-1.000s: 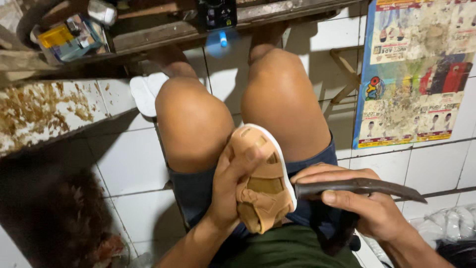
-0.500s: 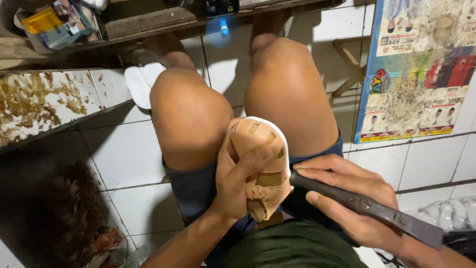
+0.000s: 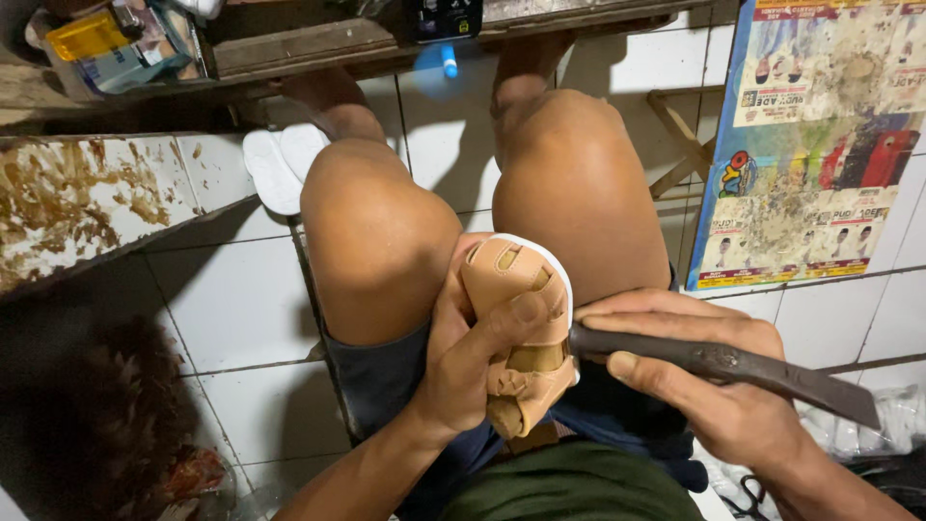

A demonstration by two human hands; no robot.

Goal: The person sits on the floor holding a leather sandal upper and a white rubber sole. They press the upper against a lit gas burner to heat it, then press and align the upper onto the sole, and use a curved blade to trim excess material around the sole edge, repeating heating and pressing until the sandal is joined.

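Sandal (image 3: 516, 338), small, tan, white-soled, looked light, flexible; left hand (image 3: 463, 367) wrapped around upper, thumb across straps. Right hand (image 3: 714, 386) clenched dark metal blade (image 3: 733, 369) against sole edge.

Bare forearms and bare knees, dark blue shorts (image 3: 386, 386), olive green shirt (image 3: 579, 487)

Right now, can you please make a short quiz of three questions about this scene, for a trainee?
1. True or false: the left hand grips the tan sandal.
2. The right hand holds: A) a brush, B) a dark flat metal tool, C) scissors.
3. Fill in: the tool's end meets the sandal's white ____ edge.

Key: 1 true; 2 B; 3 sole.
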